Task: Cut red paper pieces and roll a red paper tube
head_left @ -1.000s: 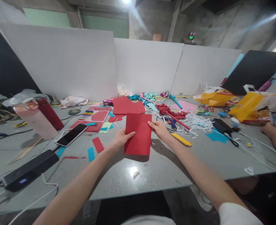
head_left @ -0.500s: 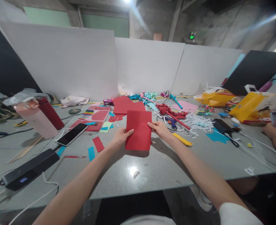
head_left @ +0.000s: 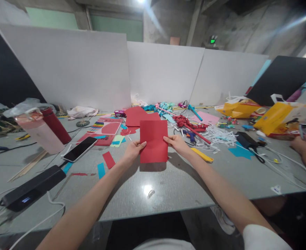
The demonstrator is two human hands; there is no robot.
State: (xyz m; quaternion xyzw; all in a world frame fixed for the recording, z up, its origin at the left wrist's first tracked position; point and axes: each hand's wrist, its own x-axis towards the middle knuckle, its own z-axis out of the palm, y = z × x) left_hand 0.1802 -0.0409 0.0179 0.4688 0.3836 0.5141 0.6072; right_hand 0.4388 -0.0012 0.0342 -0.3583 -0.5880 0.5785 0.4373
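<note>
A rectangular piece of red paper [head_left: 154, 142] is held upright just above the table, facing me. My left hand [head_left: 134, 150] pinches its left edge, thumb on the near face. On the opposite edge, my right hand [head_left: 177, 144] grips it the same way, a little higher. The fingers behind the sheet are hidden. Beyond it lie larger red sheets [head_left: 137, 116], partly covered by the held piece. A yellow utility knife [head_left: 202, 155] rests on the table beside my right forearm. Small red [head_left: 108, 160] and blue paper strips [head_left: 101, 171] lie left of my left hand.
On the left stand a pink bottle [head_left: 40, 132] and a red bottle [head_left: 55, 125], near a phone [head_left: 80, 149] and a black power bank [head_left: 34, 187]. White paper shreds [head_left: 222, 136] and yellow bags [head_left: 275, 118] lie right. Another person's hand [head_left: 305, 147] holds a phone at far right.
The red paper has risen slightly, and its bottom edge now shows a wider shadow on the table beneath. Both hands keep their hold; the left has shifted up a little.
</note>
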